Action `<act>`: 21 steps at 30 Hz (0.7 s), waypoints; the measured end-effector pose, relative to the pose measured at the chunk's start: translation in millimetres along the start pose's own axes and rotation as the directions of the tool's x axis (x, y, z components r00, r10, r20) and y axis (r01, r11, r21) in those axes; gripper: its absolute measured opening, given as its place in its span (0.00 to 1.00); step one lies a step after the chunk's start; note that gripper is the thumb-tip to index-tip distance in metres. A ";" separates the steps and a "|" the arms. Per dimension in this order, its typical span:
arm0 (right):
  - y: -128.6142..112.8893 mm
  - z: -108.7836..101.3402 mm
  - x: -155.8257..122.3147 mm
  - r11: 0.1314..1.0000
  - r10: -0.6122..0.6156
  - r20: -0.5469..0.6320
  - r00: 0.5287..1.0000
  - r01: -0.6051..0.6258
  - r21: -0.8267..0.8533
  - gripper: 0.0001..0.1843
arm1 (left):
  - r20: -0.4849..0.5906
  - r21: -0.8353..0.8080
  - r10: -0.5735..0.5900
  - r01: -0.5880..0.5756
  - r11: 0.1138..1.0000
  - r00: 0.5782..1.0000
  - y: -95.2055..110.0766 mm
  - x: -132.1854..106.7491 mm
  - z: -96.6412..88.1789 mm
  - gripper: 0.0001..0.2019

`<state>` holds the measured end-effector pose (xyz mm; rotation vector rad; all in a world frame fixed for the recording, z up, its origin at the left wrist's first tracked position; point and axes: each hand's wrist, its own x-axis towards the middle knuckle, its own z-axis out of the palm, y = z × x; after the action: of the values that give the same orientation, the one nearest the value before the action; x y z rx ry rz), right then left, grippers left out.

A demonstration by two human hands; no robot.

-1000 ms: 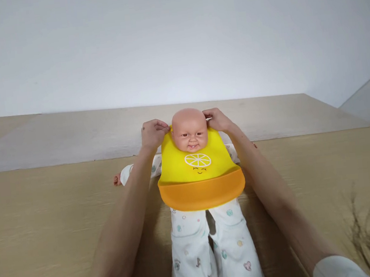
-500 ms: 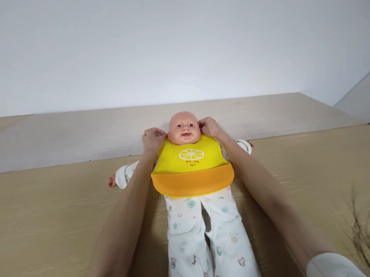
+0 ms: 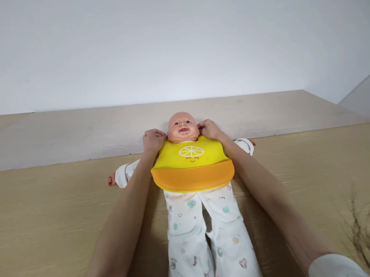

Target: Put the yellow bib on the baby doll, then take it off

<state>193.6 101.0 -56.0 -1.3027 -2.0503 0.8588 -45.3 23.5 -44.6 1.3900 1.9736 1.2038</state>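
Baby doll (image 3: 182, 127) on its back on the counter (image 3: 47, 214), head to the far side, arms out sideways, legs toward the camera in a white patterned sleepsuit (image 3: 187, 244). Yellow silicone bib (image 3: 190, 155) lies over its chest, orange catch pocket (image 3: 193, 178) along the lower edge. Left hand (image 3: 154, 141) and right hand (image 3: 209, 129) sit either side of the doll's neck, fingers (image 3: 160, 133) of each pinched on the bib's top edge, tips partly hidden. Counter is tan wood grain, with a paler band (image 3: 105, 133) past a straight seam; doll's head lies over that band. White wall (image 3: 174, 38) behind, pale panel (image 3: 362, 93) far right. Dry twigs (image 3: 360, 237) lower right, near the white cuff (image 3: 334, 269) on the right forearm.
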 end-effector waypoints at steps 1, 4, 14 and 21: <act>2.5 0.8 1.2 1.000 -0.002 0.000 1.000 0.002 0.003 0.16 | 0.004 -0.003 0.000 0.000 1.000 1.000 0.2 0.0 -0.2 0.04; 10.4 3.0 4.4 1.000 -0.017 0.003 1.000 0.017 0.024 0.16 | 0.018 -0.001 -0.013 0.013 1.000 1.000 1.0 0.4 -0.8 0.04; 8.5 6.9 -0.7 0.990 0.126 0.010 0.992 -0.126 0.068 0.17 | 0.076 -0.018 -0.113 0.115 0.993 0.991 -7.1 4.4 1.1 0.04; -12.2 -14.9 -22.4 0.963 0.260 -0.160 0.952 -0.267 -0.027 0.09 | 0.102 0.200 0.134 -0.152 0.968 0.986 12.3 0.1 -8.4 0.02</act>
<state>206.0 79.6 -39.8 -1.6441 -1.8128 0.7960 -45.1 21.7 -29.8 1.6852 2.0119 0.9992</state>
